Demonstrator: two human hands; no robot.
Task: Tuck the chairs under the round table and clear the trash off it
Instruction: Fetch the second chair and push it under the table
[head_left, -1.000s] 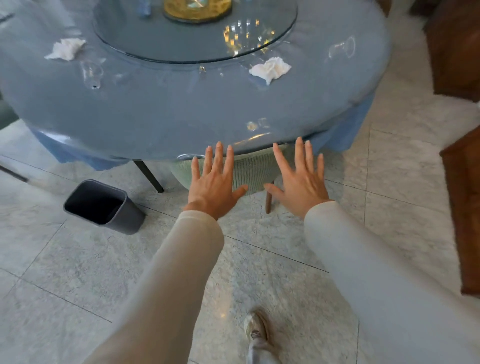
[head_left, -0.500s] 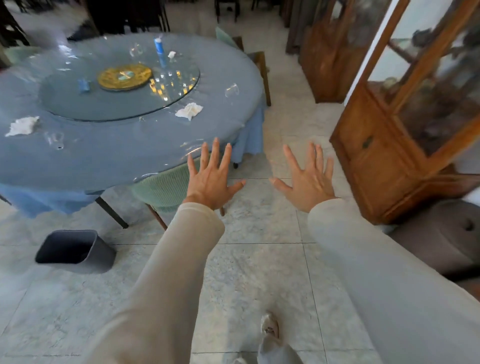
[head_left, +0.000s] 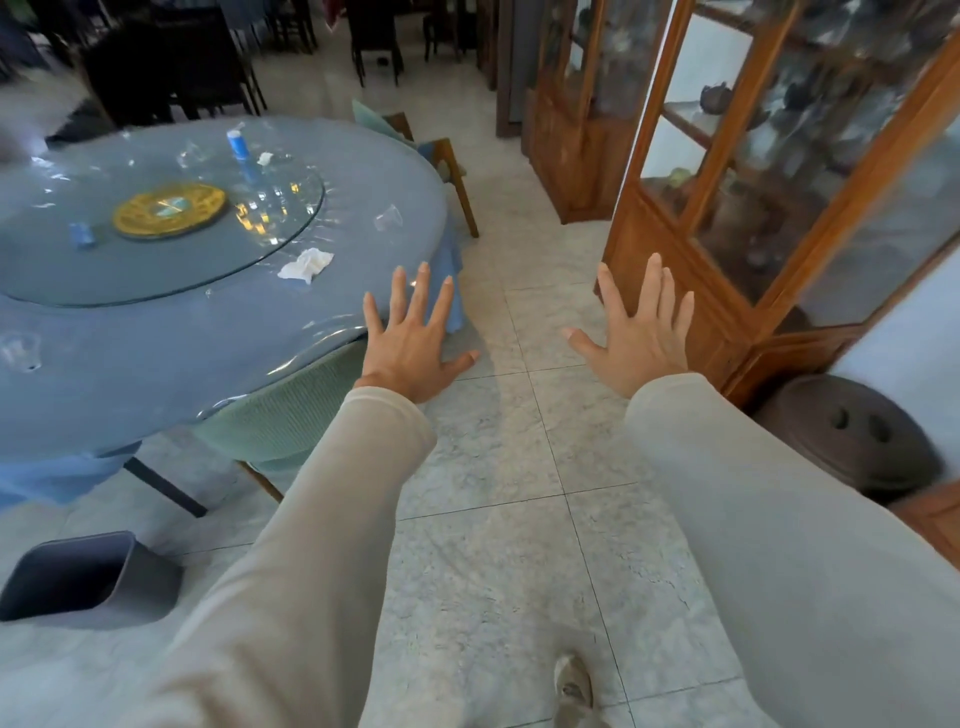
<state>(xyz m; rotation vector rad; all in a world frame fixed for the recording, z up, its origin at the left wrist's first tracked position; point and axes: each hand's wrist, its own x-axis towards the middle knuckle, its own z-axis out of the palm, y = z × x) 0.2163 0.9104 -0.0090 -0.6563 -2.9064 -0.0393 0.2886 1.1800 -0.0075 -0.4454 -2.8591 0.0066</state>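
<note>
hovering with fingers spread, the left hand (head_left: 410, 353) and right hand (head_left: 636, 343) hold nothing, each grip open. the green chair (head_left: 291, 415) sits under the table (head_left: 208, 343); tissue (head_left: 306, 266) lies on top. next, probably, walking round to push in the far chair (head_left: 447, 161).

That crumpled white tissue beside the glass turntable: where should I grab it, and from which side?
Pinch the tissue by its raised crumpled folds, from above, reaching over the near edge of the table with the left hand, the closer one. It lies loose just outside the glass turntable rim, so a top-down pinch should clear the glass.
</note>
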